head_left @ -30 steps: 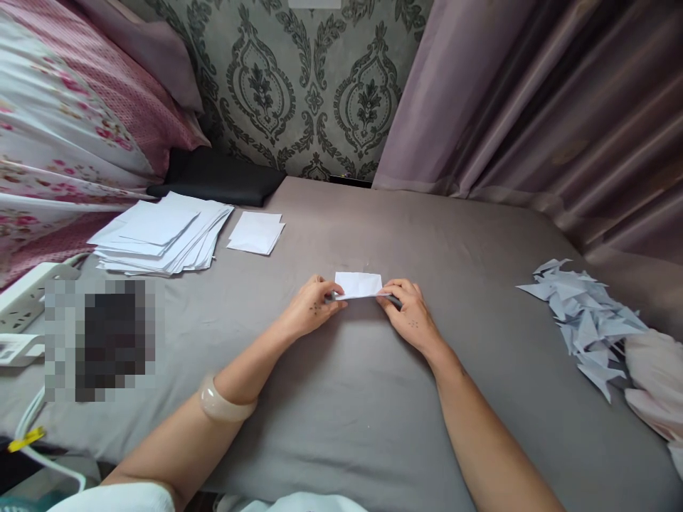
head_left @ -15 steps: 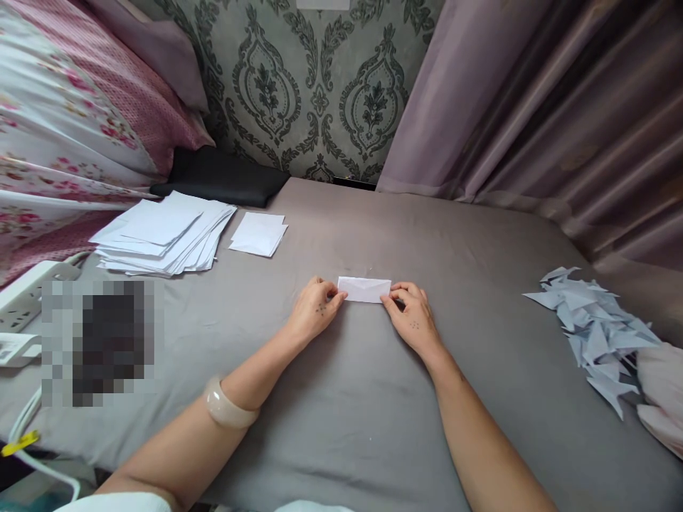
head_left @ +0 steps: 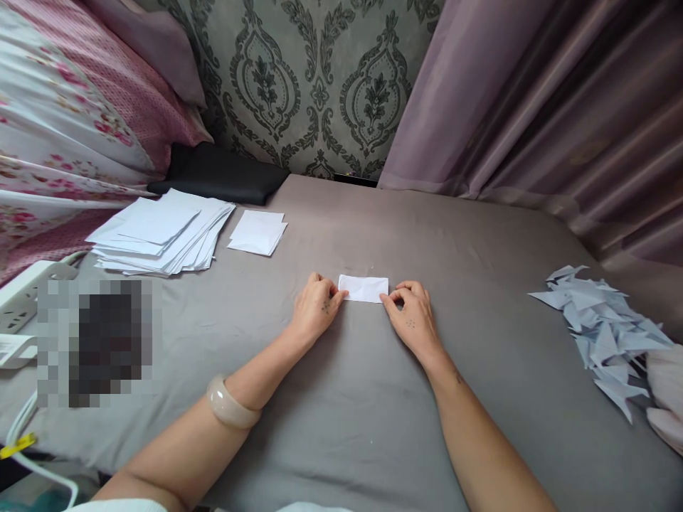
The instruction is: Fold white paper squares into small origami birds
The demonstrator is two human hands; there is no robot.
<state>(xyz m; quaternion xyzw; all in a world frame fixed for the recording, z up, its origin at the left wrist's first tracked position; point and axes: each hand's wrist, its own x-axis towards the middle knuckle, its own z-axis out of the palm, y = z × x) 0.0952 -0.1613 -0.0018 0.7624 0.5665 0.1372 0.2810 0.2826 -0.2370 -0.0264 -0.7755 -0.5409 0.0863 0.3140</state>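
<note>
A small folded white paper strip (head_left: 363,289) lies level between my two hands, over the grey cloth-covered surface (head_left: 368,384). My left hand (head_left: 319,306) pinches its left end between thumb and fingers. At the right end, my right hand (head_left: 412,311) has its thumb on the lower corner, with the index finger curled behind. Faint creases show across the paper. A pale bangle sits on my left forearm.
At the left back are a large stack of white paper (head_left: 160,235) and a smaller pile of square sheets (head_left: 258,232). Folded pointed paper pieces (head_left: 608,334) heap at the right. A power strip (head_left: 32,291) and a blurred dark patch are at the left edge.
The paper strip looks slightly narrower, and its visible crease pattern has changed. Both hands keep nearly the same place at its ends. The view has shifted slightly.
</note>
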